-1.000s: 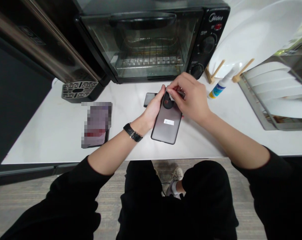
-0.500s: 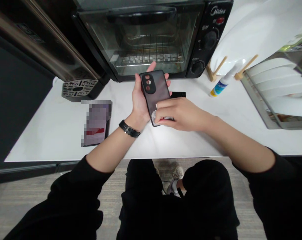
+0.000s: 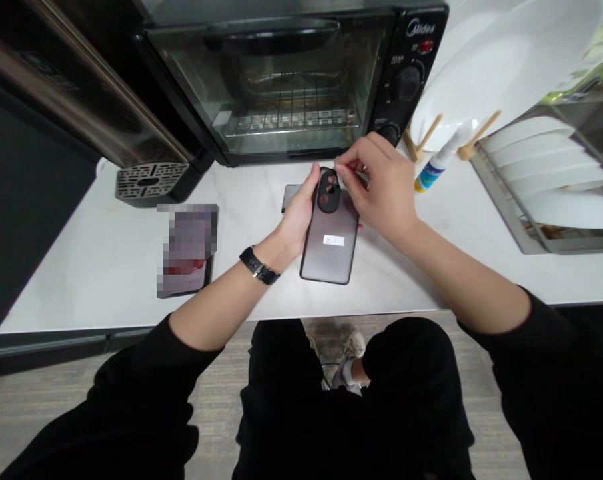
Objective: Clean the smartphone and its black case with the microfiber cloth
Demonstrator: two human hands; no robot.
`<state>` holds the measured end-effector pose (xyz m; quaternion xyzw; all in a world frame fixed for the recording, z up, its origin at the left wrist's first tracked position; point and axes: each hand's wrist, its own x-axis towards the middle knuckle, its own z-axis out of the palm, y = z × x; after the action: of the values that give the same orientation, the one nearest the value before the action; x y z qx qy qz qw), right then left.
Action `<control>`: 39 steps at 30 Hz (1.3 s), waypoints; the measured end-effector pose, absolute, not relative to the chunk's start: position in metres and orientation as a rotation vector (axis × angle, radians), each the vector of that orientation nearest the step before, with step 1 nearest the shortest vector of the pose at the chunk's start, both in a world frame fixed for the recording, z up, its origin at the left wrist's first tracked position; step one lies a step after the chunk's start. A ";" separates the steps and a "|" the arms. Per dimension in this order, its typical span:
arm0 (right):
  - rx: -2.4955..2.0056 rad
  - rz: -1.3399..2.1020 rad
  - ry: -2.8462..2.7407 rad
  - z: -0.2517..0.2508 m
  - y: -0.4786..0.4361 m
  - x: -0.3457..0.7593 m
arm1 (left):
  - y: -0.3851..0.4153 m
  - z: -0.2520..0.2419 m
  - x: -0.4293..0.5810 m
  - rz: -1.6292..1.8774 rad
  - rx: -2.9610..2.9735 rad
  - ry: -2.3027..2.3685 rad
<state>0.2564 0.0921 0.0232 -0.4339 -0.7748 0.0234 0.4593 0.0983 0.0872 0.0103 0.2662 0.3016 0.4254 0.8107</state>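
Your left hand [image 3: 300, 219] is holding the phone case [image 3: 331, 225] over the bench [image 3: 251, 203]; your right hand [image 3: 381, 183] is pinching narrowly at its one o'clock edge, anything inside that pinch being indistinct.

Bright counter [image 3: 96, 273], soft shadows, stretched edges

On our desk [image 3: 101, 267], the oven [image 3: 291, 93] stands behind the phone case [image 3: 327, 260] before us; a phone [image 3: 188, 247] lies left, the bottle [image 3: 430, 176] right, plates [image 3: 544, 163] in a rack [image 3: 502, 215] farther right.
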 end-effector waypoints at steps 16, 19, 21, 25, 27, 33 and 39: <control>-0.748 0.337 -2.068 0.016 0.078 0.243 | 0.083 0.016 0.099 1.009 0.652 0.581; -0.550 0.443 -2.244 0.014 0.071 0.237 | 0.085 0.019 0.092 1.074 0.723 0.551; -0.431 0.478 -2.356 0.015 0.069 0.236 | 0.088 0.022 0.086 1.161 0.727 0.530; -0.542 0.408 -2.407 0.020 0.073 0.242 | 0.094 0.026 0.076 1.311 0.667 0.476; -0.666 0.359 -2.342 0.021 0.078 0.245 | 0.097 0.026 0.075 1.306 0.601 0.462; -0.950 0.188 -2.046 0.018 0.094 0.253 | 0.091 0.022 0.090 1.133 0.615 0.550; -1.048 0.216 -1.742 0.012 0.102 0.255 | 0.085 0.012 0.098 0.827 0.581 0.700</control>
<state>0.2551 0.1017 0.0124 -0.4373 -0.7270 0.0902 0.5216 0.0982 0.0850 0.0123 0.2728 0.3284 0.3877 0.8169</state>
